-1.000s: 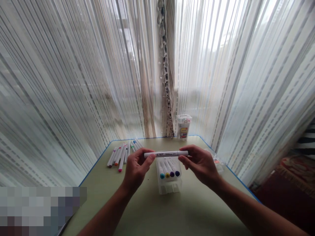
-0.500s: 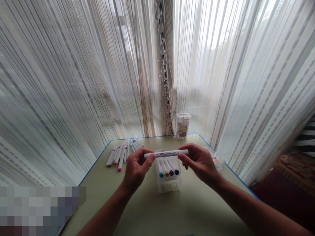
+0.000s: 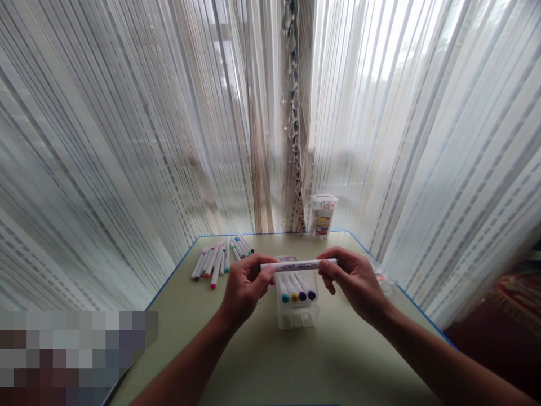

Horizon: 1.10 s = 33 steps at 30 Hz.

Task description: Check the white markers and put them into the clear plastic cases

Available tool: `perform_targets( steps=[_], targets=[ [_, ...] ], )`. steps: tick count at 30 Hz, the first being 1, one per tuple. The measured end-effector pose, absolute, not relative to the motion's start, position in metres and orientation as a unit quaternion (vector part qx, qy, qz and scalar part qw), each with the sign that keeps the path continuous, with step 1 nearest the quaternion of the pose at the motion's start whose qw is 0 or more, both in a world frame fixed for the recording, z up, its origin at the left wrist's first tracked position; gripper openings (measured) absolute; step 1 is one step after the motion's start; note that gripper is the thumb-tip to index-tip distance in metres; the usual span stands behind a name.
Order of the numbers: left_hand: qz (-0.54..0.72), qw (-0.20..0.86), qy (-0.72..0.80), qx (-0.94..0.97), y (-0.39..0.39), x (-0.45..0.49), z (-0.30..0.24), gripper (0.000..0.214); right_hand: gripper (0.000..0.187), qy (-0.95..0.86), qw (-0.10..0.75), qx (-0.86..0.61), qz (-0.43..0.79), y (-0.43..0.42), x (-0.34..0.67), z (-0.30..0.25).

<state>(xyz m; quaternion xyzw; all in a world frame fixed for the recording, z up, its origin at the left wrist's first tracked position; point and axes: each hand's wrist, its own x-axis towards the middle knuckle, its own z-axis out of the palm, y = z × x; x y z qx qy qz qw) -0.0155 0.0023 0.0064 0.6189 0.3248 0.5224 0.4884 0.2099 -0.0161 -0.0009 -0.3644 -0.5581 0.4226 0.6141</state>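
Note:
Between my two hands a white marker [image 3: 298, 265] is held level, with dark print on its barrel. My left hand [image 3: 247, 285] pinches its left end with thumb and fingers. At the other end, my right hand [image 3: 349, 279] grips it the same way and hides the tip. Just below and behind the marker lies a clear plastic case [image 3: 298, 317] on the table. Several white markers [image 3: 298, 286] rest in it side by side, their end caps teal, yellow, purple and dark blue.
Loose white markers [image 3: 214, 265] with coloured ends lie in a pile at the back left of the green table [image 3: 253, 361]. A clear lidded box [image 3: 323, 217] stands upright at the back edge. Clear plastic packaging [image 3: 384, 279] lies at the right edge. String curtains [image 3: 127, 141] hang behind.
The view has shifted slightly, so everything on the table appears further right. The marker has turned in my fingers, its print now nearer my right hand. Both hands still hold it.

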Motion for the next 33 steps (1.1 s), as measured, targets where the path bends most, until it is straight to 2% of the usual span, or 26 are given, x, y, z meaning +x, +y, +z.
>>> perform_targets(
  steps=[13,20,33],
  targets=[
    [0.527,0.500,0.313,0.612,0.0055,-0.0142,0.0017,0.025,0.030,-0.560,0.599,-0.385,0.423,-0.0208,0.2079,0.0065],
    [0.523,0.534,0.303,0.590,0.0045,-0.0144,0.0045,0.029,0.027,-0.546,0.608,-0.371,0.440,-0.0192,0.2092,0.0046],
    [0.527,0.530,0.320,0.582,0.0040,-0.0131,0.0100,0.029,0.025,-0.544,0.602,-0.357,0.463,-0.0170,0.2110,-0.0024]
  ],
)
